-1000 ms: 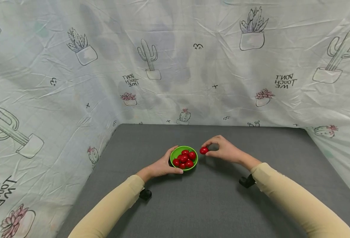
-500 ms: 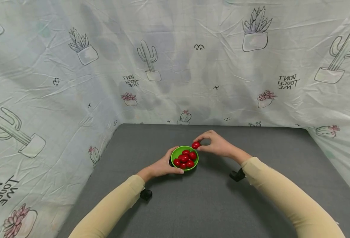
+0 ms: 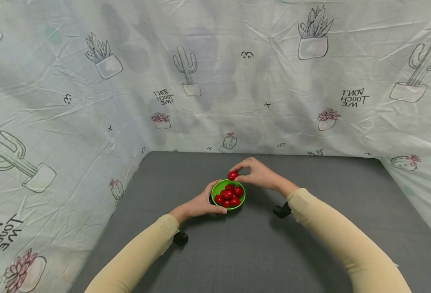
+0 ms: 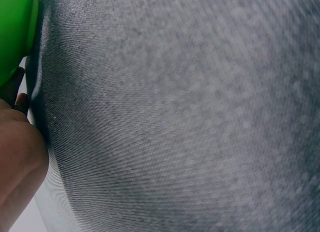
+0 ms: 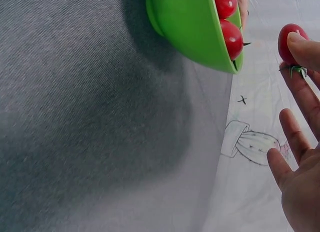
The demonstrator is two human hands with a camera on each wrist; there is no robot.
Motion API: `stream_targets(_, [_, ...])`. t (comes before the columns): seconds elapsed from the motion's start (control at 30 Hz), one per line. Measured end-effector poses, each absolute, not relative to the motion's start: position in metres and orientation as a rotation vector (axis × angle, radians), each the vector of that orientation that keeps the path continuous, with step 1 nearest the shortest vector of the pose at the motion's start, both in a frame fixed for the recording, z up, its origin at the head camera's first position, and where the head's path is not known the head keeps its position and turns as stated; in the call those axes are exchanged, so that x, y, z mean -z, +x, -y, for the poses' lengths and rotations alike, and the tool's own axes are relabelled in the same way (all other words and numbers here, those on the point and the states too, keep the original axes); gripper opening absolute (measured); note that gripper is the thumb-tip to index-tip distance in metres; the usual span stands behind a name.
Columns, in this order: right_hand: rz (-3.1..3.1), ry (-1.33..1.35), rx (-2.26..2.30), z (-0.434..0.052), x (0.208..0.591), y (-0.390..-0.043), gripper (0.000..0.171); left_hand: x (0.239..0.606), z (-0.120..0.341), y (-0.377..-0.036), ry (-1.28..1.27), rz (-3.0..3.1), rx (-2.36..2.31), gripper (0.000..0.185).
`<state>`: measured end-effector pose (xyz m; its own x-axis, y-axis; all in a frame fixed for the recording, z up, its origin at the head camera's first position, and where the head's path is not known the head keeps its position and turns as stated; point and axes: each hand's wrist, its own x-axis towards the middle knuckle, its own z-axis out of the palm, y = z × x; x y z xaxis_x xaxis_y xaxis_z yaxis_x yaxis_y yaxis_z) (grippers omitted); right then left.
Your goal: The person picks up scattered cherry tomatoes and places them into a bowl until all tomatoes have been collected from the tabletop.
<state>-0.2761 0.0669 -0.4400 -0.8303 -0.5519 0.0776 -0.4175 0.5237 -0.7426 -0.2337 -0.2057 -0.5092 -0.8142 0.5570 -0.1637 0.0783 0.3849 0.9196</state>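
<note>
A small green bowl (image 3: pixel 217 188) with several red cherry tomatoes (image 3: pixel 228 196) in it sits on the grey table (image 3: pixel 259 248). My left hand (image 3: pixel 201 203) grips the bowl's near-left rim, thumb along its front. My right hand (image 3: pixel 253 174) pinches one red tomato (image 3: pixel 232 176) between thumb and forefinger, just above the bowl's far rim. The right wrist view shows that tomato (image 5: pixel 289 42) at my fingertips (image 5: pixel 303 41) beside the tilted-looking bowl (image 5: pixel 192 30). In the left wrist view only a sliver of bowl (image 4: pixel 14 40) and part of my left hand (image 4: pixel 17 167) show.
A cactus-print cloth (image 3: pixel 215 73) hangs behind and to both sides of the table. Black wrist-camera mounts (image 3: pixel 282 211) (image 3: pixel 180 238) sit under each sleeve. Bare grey surface lies in front of and to the right of the bowl.
My right hand has carried the pinched tomato leftward from beside the bowl to above its far rim. The left hand and the bowl have stayed put.
</note>
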Motion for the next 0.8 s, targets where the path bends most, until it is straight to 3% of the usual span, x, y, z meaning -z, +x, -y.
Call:
stream_targets(0.3, [-2.557, -0.925, 1.152, -0.057, 0.443, -0.270, 0.029, 0.511, 0.200, -0.213, 0.516, -2.199, -1.440, 0.103])
stream_targets(0.8, [-2.466, -0.971, 1.128, -0.041, 0.452, -0.279, 0.026, 0.510, 0.198, -0.210, 0.526, -2.213, -1.415, 0.104])
